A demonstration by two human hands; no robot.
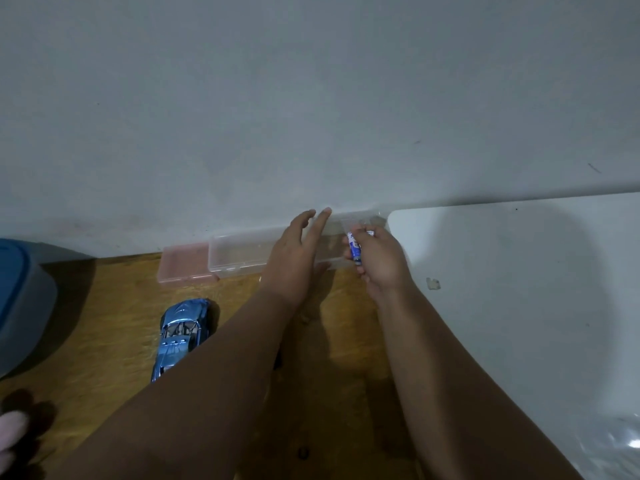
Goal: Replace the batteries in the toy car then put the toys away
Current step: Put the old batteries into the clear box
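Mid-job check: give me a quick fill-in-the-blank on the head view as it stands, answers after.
1. The right hand pinches a blue-and-white ____.
2. The left hand, fingers straight, holds ____.
3. The toy car on the wooden surface is ____ in colour.
4. The pink box sits to the ____ of the clear box.

Missing words: battery; nothing; blue; left.

I see it dim, bluish, soft. Below the grip of the right hand [381,261], arm shadows darken the brown wooden surface [114,299]; far right, glare streaks crinkled clear plastic [623,441].
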